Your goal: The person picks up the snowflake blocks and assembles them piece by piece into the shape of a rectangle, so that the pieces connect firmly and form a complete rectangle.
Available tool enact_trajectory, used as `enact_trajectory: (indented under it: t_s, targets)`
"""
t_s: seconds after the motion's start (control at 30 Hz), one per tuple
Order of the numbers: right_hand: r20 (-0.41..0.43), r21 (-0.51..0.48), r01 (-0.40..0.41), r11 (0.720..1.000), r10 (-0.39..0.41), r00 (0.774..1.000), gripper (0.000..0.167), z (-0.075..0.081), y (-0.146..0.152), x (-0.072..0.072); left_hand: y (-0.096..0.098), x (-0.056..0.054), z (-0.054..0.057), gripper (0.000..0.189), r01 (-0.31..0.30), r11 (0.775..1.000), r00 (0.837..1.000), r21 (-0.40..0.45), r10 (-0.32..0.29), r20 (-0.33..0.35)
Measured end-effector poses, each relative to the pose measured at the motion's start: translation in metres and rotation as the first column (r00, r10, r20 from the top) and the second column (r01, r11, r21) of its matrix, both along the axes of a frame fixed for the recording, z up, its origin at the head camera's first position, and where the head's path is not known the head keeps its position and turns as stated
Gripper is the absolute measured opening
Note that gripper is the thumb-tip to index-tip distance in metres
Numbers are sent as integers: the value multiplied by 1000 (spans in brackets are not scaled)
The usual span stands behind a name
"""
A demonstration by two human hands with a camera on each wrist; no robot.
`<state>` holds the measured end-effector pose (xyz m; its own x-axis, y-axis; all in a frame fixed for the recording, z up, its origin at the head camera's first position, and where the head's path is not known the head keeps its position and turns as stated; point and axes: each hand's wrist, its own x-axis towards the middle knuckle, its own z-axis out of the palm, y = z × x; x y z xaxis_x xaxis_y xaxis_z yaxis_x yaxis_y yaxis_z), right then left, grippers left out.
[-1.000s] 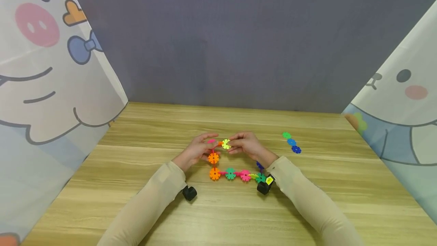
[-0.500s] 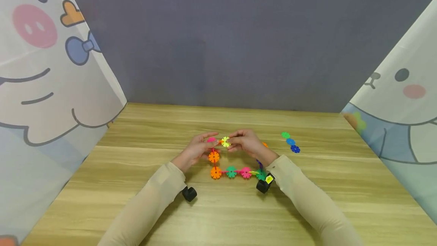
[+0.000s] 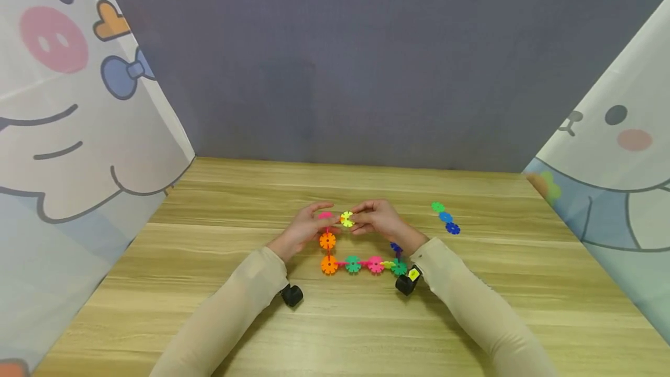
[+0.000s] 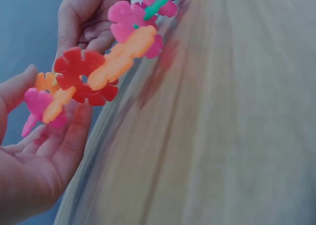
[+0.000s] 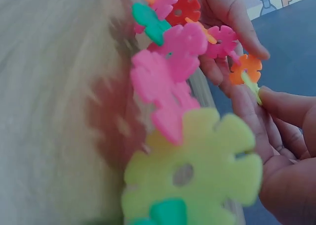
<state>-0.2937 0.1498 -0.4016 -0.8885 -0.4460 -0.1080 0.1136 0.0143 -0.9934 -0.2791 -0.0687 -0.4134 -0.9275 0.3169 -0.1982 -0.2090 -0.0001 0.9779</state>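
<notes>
Both hands hold up the far side of a chain of notched plastic discs. My left hand (image 3: 303, 228) grips it near the pink disc (image 3: 325, 215), thumb by the small orange disc (image 5: 245, 69). A yellow-green disc (image 3: 347, 219) is pinched between thumb and fingers of my right hand (image 3: 383, 220), slotted edge-on to that orange disc in the right wrist view. From the pink corner the chain runs through orange discs (image 3: 327, 241), then a green disc (image 3: 353, 264) and a pink one (image 3: 375, 265) to a green corner (image 3: 399, 267). My right forearm hides part of its right side.
Three loose discs lie in a slanting row at the right: green (image 3: 437, 207), light blue (image 3: 445, 217) and dark blue (image 3: 452, 228). The wooden table (image 3: 235, 191) ends at a grey back panel (image 3: 335, 74). Cartoon-printed cloths (image 3: 63, 103) flank both sides.
Both hands stay nearly in place. The left thumb now covers more of the small orange disc beside the yellow-green one. An orange disc glimpsed by the right wrist is hidden again.
</notes>
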Motion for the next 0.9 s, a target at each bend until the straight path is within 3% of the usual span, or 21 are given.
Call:
enact_trajectory:
  t_s: [0.2,0.53,0.9]
  targets:
    - [-40,49,3,999,-1,999,29,1,15,-6,2,-2,0,52,-28,1000,1000,-3,28,-3]
    - [-51,52,100,994,-97,994,41,17,56,-18,-4,-4,-4,44,17,997,1000,74,-16,-13]
    - [-59,108,217,970,-211,976,44,5,97,-34,-2,-2,0,48,78,990,995,121,-70,-64]
